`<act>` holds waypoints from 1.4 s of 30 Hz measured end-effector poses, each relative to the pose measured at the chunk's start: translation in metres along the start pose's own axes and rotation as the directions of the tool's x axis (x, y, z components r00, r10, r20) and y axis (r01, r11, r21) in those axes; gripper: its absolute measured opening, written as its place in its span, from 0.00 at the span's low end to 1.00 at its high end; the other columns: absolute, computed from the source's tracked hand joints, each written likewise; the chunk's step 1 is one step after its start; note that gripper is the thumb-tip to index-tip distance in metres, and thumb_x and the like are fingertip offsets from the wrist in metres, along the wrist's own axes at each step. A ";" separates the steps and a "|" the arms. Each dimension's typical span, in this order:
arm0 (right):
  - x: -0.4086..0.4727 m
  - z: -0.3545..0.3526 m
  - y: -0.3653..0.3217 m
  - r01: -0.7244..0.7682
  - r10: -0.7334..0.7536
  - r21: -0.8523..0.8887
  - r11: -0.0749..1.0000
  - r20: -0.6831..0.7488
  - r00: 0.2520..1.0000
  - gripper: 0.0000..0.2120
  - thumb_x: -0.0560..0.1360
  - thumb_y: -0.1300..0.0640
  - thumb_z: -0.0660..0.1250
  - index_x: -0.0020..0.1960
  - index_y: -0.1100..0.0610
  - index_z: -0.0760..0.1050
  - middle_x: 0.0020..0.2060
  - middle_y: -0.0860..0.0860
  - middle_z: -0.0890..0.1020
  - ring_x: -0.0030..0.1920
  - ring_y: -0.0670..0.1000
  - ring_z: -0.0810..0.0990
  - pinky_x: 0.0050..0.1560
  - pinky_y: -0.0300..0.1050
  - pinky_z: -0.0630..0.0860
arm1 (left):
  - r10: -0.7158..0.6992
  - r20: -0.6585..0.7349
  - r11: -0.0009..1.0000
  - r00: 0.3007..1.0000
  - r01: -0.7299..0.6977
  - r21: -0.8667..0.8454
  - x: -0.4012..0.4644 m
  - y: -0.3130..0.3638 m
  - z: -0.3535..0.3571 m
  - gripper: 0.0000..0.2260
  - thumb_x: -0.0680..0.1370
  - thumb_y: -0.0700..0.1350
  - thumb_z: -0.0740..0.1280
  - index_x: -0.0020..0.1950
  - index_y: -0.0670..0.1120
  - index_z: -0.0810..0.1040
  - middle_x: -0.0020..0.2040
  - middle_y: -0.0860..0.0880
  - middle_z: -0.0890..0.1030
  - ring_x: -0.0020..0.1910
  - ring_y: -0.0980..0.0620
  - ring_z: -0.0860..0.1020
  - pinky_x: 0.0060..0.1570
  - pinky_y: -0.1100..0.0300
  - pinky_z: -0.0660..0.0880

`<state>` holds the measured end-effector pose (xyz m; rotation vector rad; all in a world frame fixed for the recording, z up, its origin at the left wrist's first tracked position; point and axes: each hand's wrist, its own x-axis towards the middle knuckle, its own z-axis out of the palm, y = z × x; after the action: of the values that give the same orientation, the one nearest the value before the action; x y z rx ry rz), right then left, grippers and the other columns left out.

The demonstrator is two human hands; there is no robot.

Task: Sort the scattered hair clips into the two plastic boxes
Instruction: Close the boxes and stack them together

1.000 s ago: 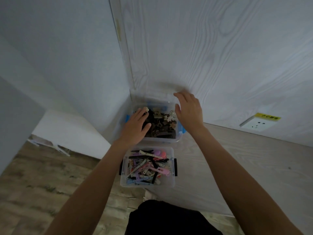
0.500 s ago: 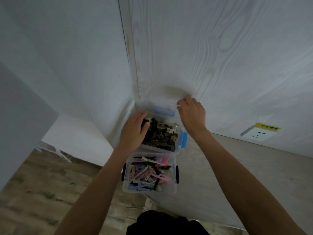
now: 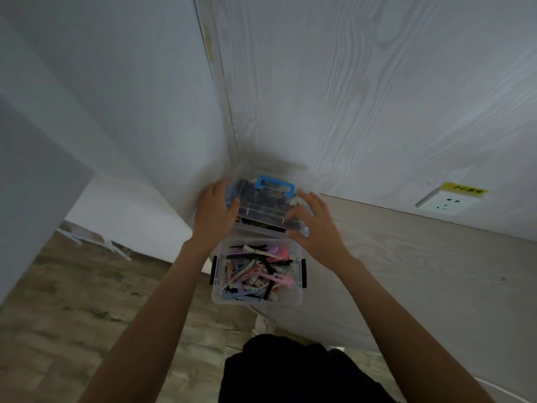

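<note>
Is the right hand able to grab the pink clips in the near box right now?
Probably yes. The near box has no lid, so the pink clips lie uncovered just below the right hand. But that hand is busy holding the clear lid on the far box.

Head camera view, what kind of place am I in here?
Probably a plain indoor room, likely a home or small workroom: a white wood-grain tabletop set into a corner, a wall power socket, and wood-look plank flooring below.
</note>
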<state>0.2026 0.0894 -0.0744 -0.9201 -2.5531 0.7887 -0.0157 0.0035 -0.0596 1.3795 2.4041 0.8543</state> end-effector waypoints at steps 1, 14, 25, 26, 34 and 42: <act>-0.002 0.000 0.000 -0.006 0.005 0.038 0.999 0.020 1.000 0.11 0.71 0.57 0.71 0.52 0.55 0.75 0.70 0.59 0.65 0.72 0.64 0.57 0.69 0.60 0.61 | -0.055 0.025 0.998 0.998 0.056 -0.015 0.000 -0.002 0.001 0.19 0.77 0.43 0.64 0.67 0.41 0.69 0.62 0.40 0.75 0.60 0.40 0.72 0.57 0.51 0.69; -0.002 -0.003 -0.003 -0.231 0.253 0.131 0.964 -0.190 0.949 0.19 0.74 0.63 0.66 0.64 0.61 0.70 0.71 0.58 0.63 0.67 0.56 0.68 0.62 0.40 0.65 | -0.192 -0.007 0.978 0.981 0.191 -0.084 -0.014 -0.003 0.004 0.18 0.75 0.41 0.64 0.65 0.42 0.71 0.57 0.42 0.78 0.54 0.43 0.76 0.52 0.54 0.71; 0.018 -0.015 0.008 -0.355 0.361 0.072 0.932 -0.116 0.925 0.19 0.78 0.60 0.60 0.68 0.59 0.68 0.75 0.56 0.56 0.65 0.55 0.70 0.61 0.40 0.65 | -0.241 0.127 0.945 0.962 0.263 -0.194 -0.009 0.011 0.009 0.17 0.74 0.47 0.68 0.61 0.45 0.73 0.55 0.46 0.79 0.47 0.50 0.77 0.51 0.55 0.74; 0.016 -0.018 0.014 -0.371 0.377 0.071 0.926 -0.126 0.918 0.19 0.78 0.61 0.61 0.68 0.59 0.68 0.74 0.56 0.57 0.67 0.55 0.68 0.62 0.40 0.64 | -0.218 0.159 0.941 0.963 0.251 -0.227 -0.009 0.015 0.011 0.18 0.73 0.47 0.70 0.62 0.47 0.73 0.56 0.47 0.79 0.46 0.51 0.77 0.52 0.54 0.75; -0.005 -0.033 0.045 -0.449 0.516 0.315 0.836 -0.172 0.839 0.26 0.75 0.55 0.67 0.71 0.57 0.64 0.65 0.55 0.73 0.65 0.52 0.71 0.57 0.31 0.62 | -0.061 0.234 0.977 0.970 0.106 -0.185 -0.005 0.025 0.027 0.21 0.75 0.50 0.67 0.68 0.50 0.70 0.59 0.44 0.76 0.44 0.49 0.77 0.51 0.56 0.74; -0.007 -0.034 0.063 -0.438 0.414 -0.150 0.887 -0.167 0.895 0.26 0.75 0.48 0.65 0.71 0.52 0.65 0.68 0.58 0.68 0.64 0.59 0.69 0.65 0.52 0.62 | -0.061 0.182 0.982 0.981 0.092 -0.167 -0.004 0.018 0.035 0.21 0.73 0.49 0.70 0.66 0.50 0.73 0.61 0.45 0.72 0.55 0.48 0.73 0.54 0.60 0.68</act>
<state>0.2542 0.1385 -0.0849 -1.5775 -2.3633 0.5795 0.0162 0.0198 -0.0770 1.2334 2.1787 0.8618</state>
